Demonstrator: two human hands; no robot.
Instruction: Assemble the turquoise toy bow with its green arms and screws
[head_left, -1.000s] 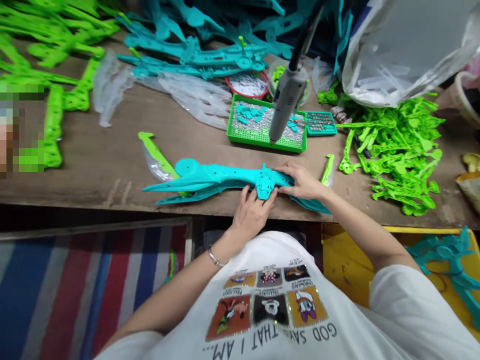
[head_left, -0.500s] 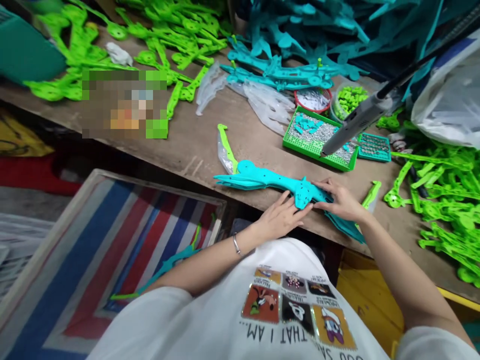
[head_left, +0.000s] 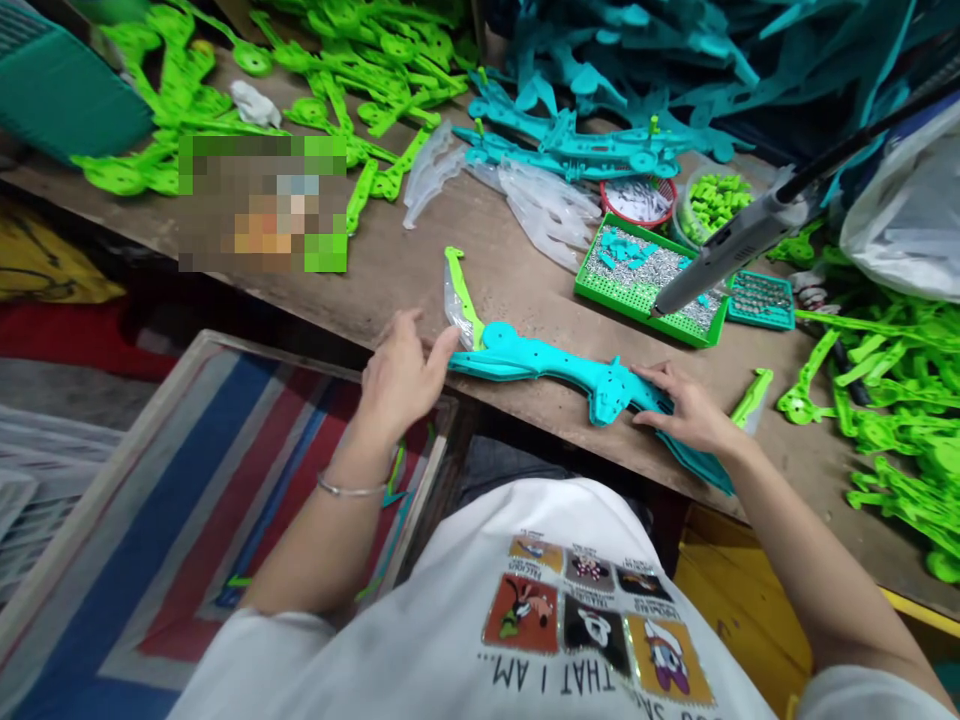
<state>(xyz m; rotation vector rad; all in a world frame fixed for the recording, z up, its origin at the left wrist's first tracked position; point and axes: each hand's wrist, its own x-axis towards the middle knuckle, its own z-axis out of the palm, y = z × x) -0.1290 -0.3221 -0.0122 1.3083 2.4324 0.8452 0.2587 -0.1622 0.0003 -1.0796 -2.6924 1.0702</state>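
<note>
A teal plastic toy bow point(head_left: 555, 362) lies along the front edge of the bench. A bright green and clear limb piece point(head_left: 465, 300) sticks up at its left end, and another green piece point(head_left: 752, 398) shows beyond its right part. My right hand point(head_left: 694, 410) grips the bow right of its middle, thumb and fingers on either side of the teal body. At the left end is my left hand point(head_left: 405, 375), fingers loosely apart, the thumb close to or touching the teal tip. Nothing shows held in it.
A grey electric screwdriver point(head_left: 720, 245) hangs over a green tray point(head_left: 652, 325) of screws. Behind stand a red basket point(head_left: 639, 212) and a tub of green pieces point(head_left: 712, 200). Green parts point(head_left: 892, 400) pile at right, teal parts point(head_left: 577, 145) at back. A striped-lined bin point(head_left: 202, 480) sits lower left.
My left hand has moved left, from the bow's middle to its left end, its fingers lifting off the teal body. My right hand stays on the bow.
</note>
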